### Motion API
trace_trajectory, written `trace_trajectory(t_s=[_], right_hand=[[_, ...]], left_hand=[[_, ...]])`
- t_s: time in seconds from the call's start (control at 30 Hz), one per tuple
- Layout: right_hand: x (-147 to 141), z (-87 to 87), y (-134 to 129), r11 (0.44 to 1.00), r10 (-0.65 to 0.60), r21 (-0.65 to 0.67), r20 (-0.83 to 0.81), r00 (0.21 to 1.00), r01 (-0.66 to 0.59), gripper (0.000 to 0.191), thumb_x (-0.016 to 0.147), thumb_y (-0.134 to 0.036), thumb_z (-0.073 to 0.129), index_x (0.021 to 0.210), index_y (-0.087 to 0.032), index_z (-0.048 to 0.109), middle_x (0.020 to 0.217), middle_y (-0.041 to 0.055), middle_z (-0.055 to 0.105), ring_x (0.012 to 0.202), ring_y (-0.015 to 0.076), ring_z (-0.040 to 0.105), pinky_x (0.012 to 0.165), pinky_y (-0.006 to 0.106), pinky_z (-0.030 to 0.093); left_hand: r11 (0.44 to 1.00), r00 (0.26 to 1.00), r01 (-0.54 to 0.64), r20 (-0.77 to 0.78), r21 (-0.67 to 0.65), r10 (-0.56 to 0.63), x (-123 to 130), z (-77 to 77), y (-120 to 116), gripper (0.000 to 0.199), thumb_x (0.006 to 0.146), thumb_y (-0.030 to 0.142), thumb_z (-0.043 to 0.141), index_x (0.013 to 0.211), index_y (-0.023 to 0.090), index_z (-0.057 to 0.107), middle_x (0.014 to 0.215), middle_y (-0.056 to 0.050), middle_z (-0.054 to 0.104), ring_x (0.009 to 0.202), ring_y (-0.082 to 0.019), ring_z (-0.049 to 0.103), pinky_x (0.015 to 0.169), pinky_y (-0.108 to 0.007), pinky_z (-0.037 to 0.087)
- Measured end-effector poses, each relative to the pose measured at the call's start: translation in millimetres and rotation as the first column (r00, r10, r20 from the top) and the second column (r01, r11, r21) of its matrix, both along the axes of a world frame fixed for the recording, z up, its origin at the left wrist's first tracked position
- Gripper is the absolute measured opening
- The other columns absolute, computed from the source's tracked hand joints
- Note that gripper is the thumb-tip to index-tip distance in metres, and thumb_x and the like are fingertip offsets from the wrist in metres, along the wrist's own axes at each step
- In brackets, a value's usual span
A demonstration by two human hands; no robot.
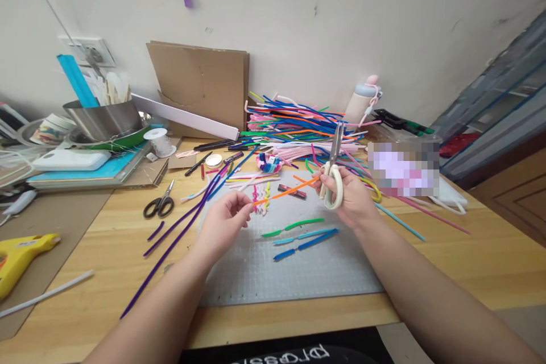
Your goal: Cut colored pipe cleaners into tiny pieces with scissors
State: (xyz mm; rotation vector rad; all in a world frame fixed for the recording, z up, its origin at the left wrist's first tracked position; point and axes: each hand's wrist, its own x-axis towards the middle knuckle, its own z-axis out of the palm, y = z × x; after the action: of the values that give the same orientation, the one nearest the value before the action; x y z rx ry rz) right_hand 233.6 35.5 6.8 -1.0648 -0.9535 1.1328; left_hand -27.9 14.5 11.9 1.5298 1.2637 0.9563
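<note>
Between my two hands an orange pipe cleaner (285, 192) is stretched over a grey cutting mat (239, 278). My left hand (226, 222) pinches its left end. My right hand (350, 196) is closed round the cream handles of a pair of scissors (336, 151), blades pointing up, and its fingertips also grip the pipe cleaner's right end. Below on the mat lie a green pipe cleaner (293, 227), a light blue one (305, 235) and a dark blue one (318, 240). Behind the left fingertips are short wavy coloured pieces (267, 190), partly covered.
A heap of pipe cleaners (294, 125) lies against the wall, beside cardboard sheets (205, 85) and a bottle (362, 103). Purple pipe cleaners (170, 250) and black scissors (159, 203) lie left of the mat. A yellow glue gun (21, 256) is far left.
</note>
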Motion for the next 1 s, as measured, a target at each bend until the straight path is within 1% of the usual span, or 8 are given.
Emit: trace_trajectory(t_s=[0.23,0.37,0.43,0.53,0.6,0.67,0.77,1.0], right_hand=[[-4,5.0,-8,0.986,0.157,-0.032,-0.197,0.968,-0.166,0.022,0.074,-0.04,0.07,0.086,-0.023,0.063,0.085,0.0013,0.07,0.066,0.0138,0.064,0.068,0.031,0.054],[-6,4.0,-11,0.978,0.197,-0.02,-0.257,0.946,-0.209,0.02,0.077,-0.041,0.067,0.085,-0.023,0.064,0.082,0.002,0.068,0.074,0.0173,0.066,0.074,0.035,0.054],[-10,3.5,-15,0.974,0.218,-0.004,-0.276,0.936,-0.228,0.02,0.077,-0.042,0.067,0.085,-0.024,0.064,0.084,0.0019,0.068,0.077,0.0176,0.065,0.078,0.035,0.053],[-21,1.7,-25,0.957,0.288,0.074,-0.301,0.909,-0.279,0.021,0.079,-0.043,0.064,0.09,-0.026,0.065,0.091,0.0015,0.067,0.084,0.0172,0.064,0.085,0.036,0.051],[-30,0.0,-34,0.935,0.352,0.144,-0.279,0.893,-0.324,0.023,0.081,-0.044,0.063,0.095,-0.027,0.065,0.096,0.0023,0.066,0.09,0.0178,0.063,0.089,0.036,0.049],[-39,-1.5,-42,0.912,0.404,0.18,-0.228,0.886,-0.369,0.025,0.08,-0.042,0.065,0.099,-0.026,0.065,0.101,0.0036,0.065,0.096,0.0194,0.062,0.093,0.038,0.047],[-52,-3.0,-52,0.892,0.438,0.208,-0.179,0.881,-0.401,0.03,0.076,-0.038,0.07,0.103,-0.028,0.062,0.106,0.0038,0.065,0.101,0.0209,0.061,0.097,0.041,0.044],[-67,-14.0,-62,0.828,0.556,0.182,-0.147,0.818,-0.53,0.039,0.074,-0.036,0.074,0.108,-0.031,0.055,0.111,0.005,0.066,0.104,0.0213,0.062,0.097,0.044,0.043]], left_hand=[[1.0,1.0,-0.019,0.008,-0.005,0.02,0,3.2,1,0.015,0.076,0.032,0.062,0.075,0.018,0.057,0.063,0.003,0.057,0.053,-0.011,0.051,0.052,-0.024,0.043],[0.996,0.988,-0.05,0.143,-0.07,0.059,0,7.9,0,0.015,0.073,0.027,0.068,0.072,0.016,0.058,0.058,0.003,0.057,0.05,-0.009,0.051,0.05,-0.022,0.042],[0.988,0.939,-0.061,0.328,-0.143,0.106,1,10.0,0,0.015,0.071,0.024,0.071,0.075,0.016,0.06,0.059,0.004,0.059,0.051,-0.008,0.053,0.052,-0.019,0.044],[0.953,0.754,-0.026,0.62,-0.303,0.218,4,11.2,-1,0.021,0.067,0.017,0.076,0.082,0.015,0.063,0.069,0.002,0.065,0.059,-0.006,0.058,0.058,-0.016,0.048],[0.911,0.666,0.032,0.688,-0.411,0.287,7,10.1,-3,0.022,0.066,0.012,0.077,0.085,0.014,0.065,0.074,0.001,0.067,0.062,-0.006,0.061,0.06,-0.015,0.05],[0.872,0.657,0.104,0.692,-0.478,0.3,11,7.5,-6,0.02,0.069,0.01,0.075,0.087,0.012,0.068,0.079,-0.002,0.069,0.063,-0.006,0.062,0.061,-0.015,0.051],[0.859,0.658,0.189,0.711,-0.477,0.249,15,3.0,-12,0.016,0.073,0.011,0.074,0.088,0.011,0.07,0.091,-0.006,0.071,0.067,-0.007,0.064,0.065,-0.017,0.053],[0.886,0.595,0.137,0.752,-0.443,0.283,16,3.9,-15,0.015,0.075,0.016,0.074,0.088,0.011,0.072,0.079,-0.004,0.068,0.063,-0.007,0.062,0.062,-0.015,0.053]])
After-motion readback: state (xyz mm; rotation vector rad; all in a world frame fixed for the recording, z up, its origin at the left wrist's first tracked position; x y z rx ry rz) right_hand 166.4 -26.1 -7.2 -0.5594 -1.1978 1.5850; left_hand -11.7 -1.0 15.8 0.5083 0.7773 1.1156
